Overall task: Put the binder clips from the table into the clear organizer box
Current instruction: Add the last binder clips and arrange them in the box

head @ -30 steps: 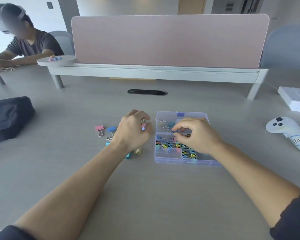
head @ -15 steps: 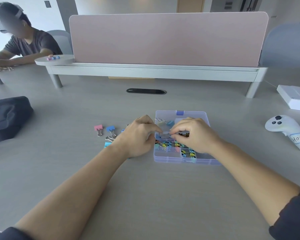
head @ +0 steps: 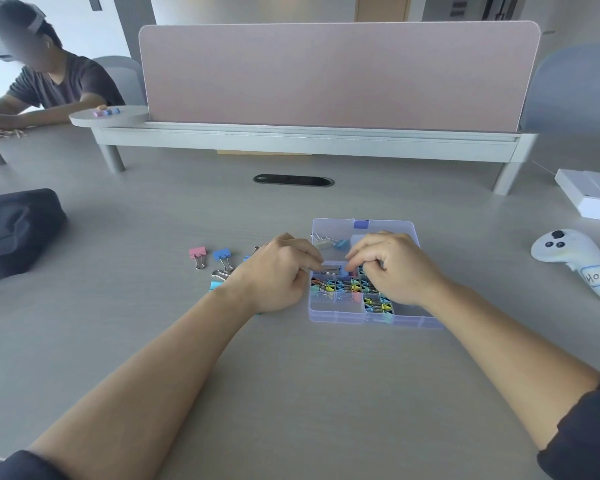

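Over the middle row of the clear organizer box (head: pixel 340 317), both hands come together. The left hand (head: pixel 278 271) has its fingers curled, fingertips pinching the wire handles of a binder clip (head: pixel 342 271), and the clip's blue body sits low in a compartment. The right hand (head: pixel 395 268) arches over the same spot with fingers bent down. Whether it grips anything I cannot tell, because the fingertips cover it.

These clips look light and stiff: sprung steel bodies, smooth paint, loose wire handles that could snag on their neighbours. My call is to take one by the handles pinched together, or across the flat sides of the body, and lower it rather than drop it.

Room is tight! The near compartments are packed with small clips (head: pixel 354 289) between thin dividers. The far row holds only a couple and looks the roomier landing.

Left of the box, a pink clip (head: pixel 198 252) and a blue clip (head: pixel 222 254) stand side by side on the table (head: pixel 326 375). A teal clip (head: pixel 217 285) is tucked just beside the left wrist, partly hidden. Bare tabletop lies between them and the box wall. The white controller (head: pixel 568 258) and black bag (head: pixel 14 233) sit well apart, out of the way.
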